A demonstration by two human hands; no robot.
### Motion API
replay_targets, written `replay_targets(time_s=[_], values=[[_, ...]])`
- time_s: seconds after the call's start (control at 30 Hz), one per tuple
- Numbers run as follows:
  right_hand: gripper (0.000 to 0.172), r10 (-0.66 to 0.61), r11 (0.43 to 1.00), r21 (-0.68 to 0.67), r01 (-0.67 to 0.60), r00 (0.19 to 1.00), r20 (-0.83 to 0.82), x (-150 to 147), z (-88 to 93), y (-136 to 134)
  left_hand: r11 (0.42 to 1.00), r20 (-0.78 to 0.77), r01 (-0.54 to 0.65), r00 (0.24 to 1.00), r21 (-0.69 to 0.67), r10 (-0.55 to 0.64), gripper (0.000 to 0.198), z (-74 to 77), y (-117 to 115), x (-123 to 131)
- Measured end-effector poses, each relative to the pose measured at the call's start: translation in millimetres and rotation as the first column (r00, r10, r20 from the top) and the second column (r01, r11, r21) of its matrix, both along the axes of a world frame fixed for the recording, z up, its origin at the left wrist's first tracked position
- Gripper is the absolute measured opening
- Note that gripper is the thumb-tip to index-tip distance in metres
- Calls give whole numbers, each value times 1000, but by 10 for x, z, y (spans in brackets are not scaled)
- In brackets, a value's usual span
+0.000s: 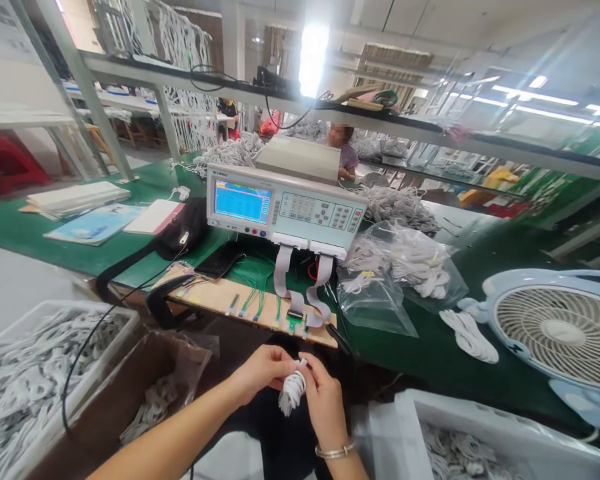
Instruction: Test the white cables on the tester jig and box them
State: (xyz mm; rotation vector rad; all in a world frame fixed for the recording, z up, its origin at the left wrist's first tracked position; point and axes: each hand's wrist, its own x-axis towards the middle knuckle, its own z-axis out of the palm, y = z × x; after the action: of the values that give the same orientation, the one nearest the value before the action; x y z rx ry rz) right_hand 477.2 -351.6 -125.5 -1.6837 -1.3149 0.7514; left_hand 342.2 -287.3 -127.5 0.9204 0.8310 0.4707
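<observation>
Between my two hands is a coiled bundle of white cable (293, 392), held just in front of the bench edge. My left hand (265, 369) pinches the bundle's upper end from the left. Against its right side, the fingers of my right hand (324, 390) are closed around the top, near a small white end piece. Just beyond my hands lies a wooden board (215, 293) with small connectors and green wires. Grey ribbon cables (283, 270) run from it up to a bench tester (285, 207) with a lit blue screen.
A white crate of cables (30, 353) and a cardboard box (145, 373) stand at left. Another white crate (460, 427) is at lower right. Bagged cables (410, 260), a loose cable bundle (469, 335) and a fan (560, 330) occupy the right bench. A person (347, 157) sits behind the tester.
</observation>
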Motion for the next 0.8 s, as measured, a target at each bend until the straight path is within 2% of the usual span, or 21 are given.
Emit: replay_targets(time_s=[0.07, 0.1, 0.23, 0.3, 0.43, 0.57, 0.63, 0.73, 0.8], values=[[29, -4, 1000, 7, 3, 1000, 8, 15, -41, 20, 999, -28, -35, 999, 2, 35, 35, -36, 15, 13], [31, -4, 1000, 5, 4, 999, -39, 24, -60, 39, 998, -41, -68, 997, -3, 67, 35, -54, 21, 26], [44, 17, 999, -23, -27, 930, -366, 56, -101, 160, 975, -18, -221, 975, 6, 222, 35, -84, 39, 94], [42, 32, 997, -53, -61, 897, -440, 70, -96, 218, 976, -25, -212, 977, 54, 214, 35, -80, 50, 113], [34, 13, 992, -103, -69, 886, -463, 107, -65, 289, 990, -95, -106, 989, 94, 115, 33, -72, 84, 93], [30, -5, 990, -124, -67, 861, -508, 120, -40, 334, 999, -39, -37, 999, -16, 36, 29, -47, 129, 43], [29, -43, 984, -165, -62, 822, -567, 93, -38, 357, 997, 5, -23, 1000, -71, 24, 27, -22, 150, 17], [29, -140, 979, -205, -2, 721, -678, 26, -45, 381, 989, 60, -47, 997, -142, 56, 23, 0, 174, -3], [29, -160, 980, -196, 30, 705, -691, 0, -44, 385, 983, 59, -102, 992, -155, 113, 21, -11, 176, 12]])
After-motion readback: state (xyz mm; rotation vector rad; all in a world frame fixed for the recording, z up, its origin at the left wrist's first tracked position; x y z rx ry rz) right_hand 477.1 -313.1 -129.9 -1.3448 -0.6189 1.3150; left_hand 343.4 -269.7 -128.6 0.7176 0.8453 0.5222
